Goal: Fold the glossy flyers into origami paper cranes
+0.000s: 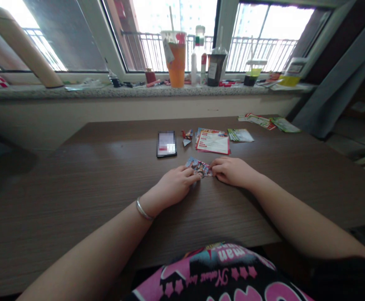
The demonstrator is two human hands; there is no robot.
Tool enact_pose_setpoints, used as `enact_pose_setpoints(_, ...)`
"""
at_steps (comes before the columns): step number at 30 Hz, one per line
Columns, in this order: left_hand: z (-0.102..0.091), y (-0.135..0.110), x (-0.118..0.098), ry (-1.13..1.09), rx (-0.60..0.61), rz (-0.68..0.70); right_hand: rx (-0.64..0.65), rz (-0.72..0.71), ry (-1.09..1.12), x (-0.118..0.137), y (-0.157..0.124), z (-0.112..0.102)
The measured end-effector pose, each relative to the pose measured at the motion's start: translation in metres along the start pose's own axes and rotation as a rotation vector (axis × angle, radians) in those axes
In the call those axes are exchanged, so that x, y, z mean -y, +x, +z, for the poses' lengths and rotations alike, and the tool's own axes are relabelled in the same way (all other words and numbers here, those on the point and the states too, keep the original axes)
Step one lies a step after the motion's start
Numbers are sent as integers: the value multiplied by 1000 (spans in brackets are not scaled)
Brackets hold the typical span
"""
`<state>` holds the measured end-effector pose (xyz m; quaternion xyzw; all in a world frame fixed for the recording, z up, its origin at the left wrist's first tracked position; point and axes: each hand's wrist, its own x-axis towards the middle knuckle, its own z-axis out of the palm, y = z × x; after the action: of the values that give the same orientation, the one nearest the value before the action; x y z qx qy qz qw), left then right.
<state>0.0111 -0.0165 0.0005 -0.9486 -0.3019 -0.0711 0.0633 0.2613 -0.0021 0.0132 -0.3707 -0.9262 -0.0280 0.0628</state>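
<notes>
Glossy paper (198, 168), printed in red, blue and cream and folded into a small, uneven packet, lay on the brown wood-grain table (76, 200), between the person's two hands. The left hand (178, 182), with a plain silver bangle (143, 209) around its wrist, came in from one side, its curled fingers (192, 175) closed against the packet's left end. The right hand (232, 172) met it from the other side, with its bent fingers (215, 169) pressed to the right end. Both hands rested low on the table, gripping the paper between them.

Just beyond the packet lay a black smartphone (166, 144), its screen blurred out. Beside it sat a small folded scrap of red and white paper (187, 138), then a red-bordered white leaflet (212, 142) and a small stack of pale green cards (240, 135). Further red and green printed slips (257, 121) lay near the far table edge.

Beyond the table, a speckled stone windowsill (122, 91) held a tall orange cup with a straw (176, 62), a white plastic bottle (194, 67) and a dark lidded cup (216, 69). A pink and black printed T-shirt (216, 267) showed at the near table edge.
</notes>
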Motion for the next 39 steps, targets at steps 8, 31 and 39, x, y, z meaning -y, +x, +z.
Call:
enact_pose_setpoints(8,0,0,1,8,-5,29,98,93,-1,-3,-2,-9)
enact_pose_setpoints(31,2,0,1,-10,-5,9,206,260,-70,-13,-7,-19)
enact_pose_setpoints(39,4,0,3,9,0,31,211,217,-114,-15,-11,-20)
